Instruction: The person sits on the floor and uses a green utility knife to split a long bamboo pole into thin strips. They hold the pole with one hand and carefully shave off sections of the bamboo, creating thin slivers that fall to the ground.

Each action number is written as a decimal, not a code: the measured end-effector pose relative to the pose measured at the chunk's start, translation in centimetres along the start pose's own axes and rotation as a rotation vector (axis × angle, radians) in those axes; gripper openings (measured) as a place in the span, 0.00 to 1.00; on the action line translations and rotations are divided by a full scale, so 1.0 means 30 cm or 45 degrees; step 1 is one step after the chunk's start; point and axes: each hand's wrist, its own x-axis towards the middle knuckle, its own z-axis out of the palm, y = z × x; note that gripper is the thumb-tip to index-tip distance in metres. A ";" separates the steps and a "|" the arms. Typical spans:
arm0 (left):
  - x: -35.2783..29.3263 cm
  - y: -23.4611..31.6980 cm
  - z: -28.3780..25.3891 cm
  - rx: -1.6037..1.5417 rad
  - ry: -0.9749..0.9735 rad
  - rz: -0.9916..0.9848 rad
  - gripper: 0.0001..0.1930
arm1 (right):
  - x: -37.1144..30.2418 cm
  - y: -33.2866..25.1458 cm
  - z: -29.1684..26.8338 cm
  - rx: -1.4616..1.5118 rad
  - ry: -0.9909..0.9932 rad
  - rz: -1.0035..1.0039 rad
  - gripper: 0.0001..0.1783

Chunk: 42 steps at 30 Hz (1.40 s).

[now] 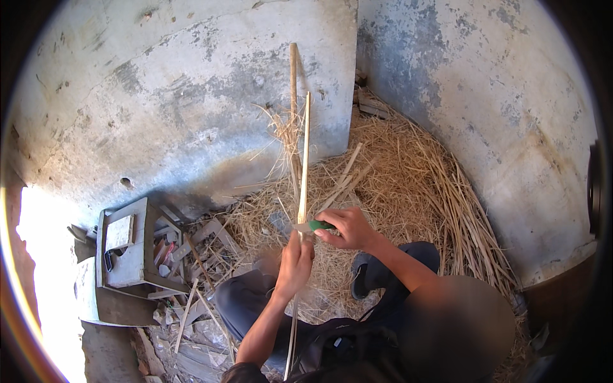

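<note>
A long, pale bamboo strip (305, 153) runs upward from my lap, past my hands, toward the wall. My left hand (294, 267) is closed around it just below the knife. In my right hand (350, 228) is a knife (321, 225) with a green handle. Its short blade points left and lies against the strip, right above my left fingers. The strip's lower end passes between my legs and out of the picture. Just beyond it, a wooden pole (294, 76) leans on the wall, with a tuft of curled shavings (287, 131) caught on it.
Straw-like shavings (389, 159) cover the floor around my bent legs. Long thin strips (476, 217) lie in a curved heap along the right wall. At left, a worn wooden stool (131, 246) lies on its side among wood scraps (211, 239). Peeling walls (211, 83) close in ahead.
</note>
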 end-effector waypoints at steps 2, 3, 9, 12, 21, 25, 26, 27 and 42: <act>-0.001 -0.012 -0.001 -0.073 -0.009 -0.036 0.12 | 0.003 -0.002 0.000 0.006 0.012 -0.009 0.15; -0.001 -0.017 -0.001 -0.109 -0.015 -0.053 0.13 | 0.005 -0.006 -0.002 0.013 0.015 0.003 0.15; -0.001 -0.005 -0.005 -0.198 -0.046 -0.135 0.12 | 0.006 -0.008 -0.005 -0.008 0.043 0.014 0.14; 0.000 -0.006 -0.007 -0.195 -0.057 -0.127 0.13 | 0.009 -0.007 -0.010 -0.015 0.030 -0.008 0.14; -0.001 -0.003 -0.009 -0.174 -0.060 -0.128 0.13 | 0.010 -0.010 -0.011 -0.015 0.054 0.032 0.14; 0.000 -0.007 -0.007 -0.143 -0.048 -0.104 0.13 | 0.011 -0.005 -0.020 -0.010 0.035 0.009 0.14; 0.001 -0.012 -0.008 -0.143 -0.046 -0.092 0.13 | 0.013 -0.005 -0.024 -0.011 0.018 -0.007 0.14; 0.001 -0.015 -0.008 -0.142 -0.044 -0.080 0.13 | 0.012 -0.004 -0.021 -0.006 0.020 -0.014 0.14; -0.005 0.011 -0.007 -0.063 -0.037 -0.111 0.14 | 0.010 0.003 -0.022 -0.015 0.045 0.076 0.14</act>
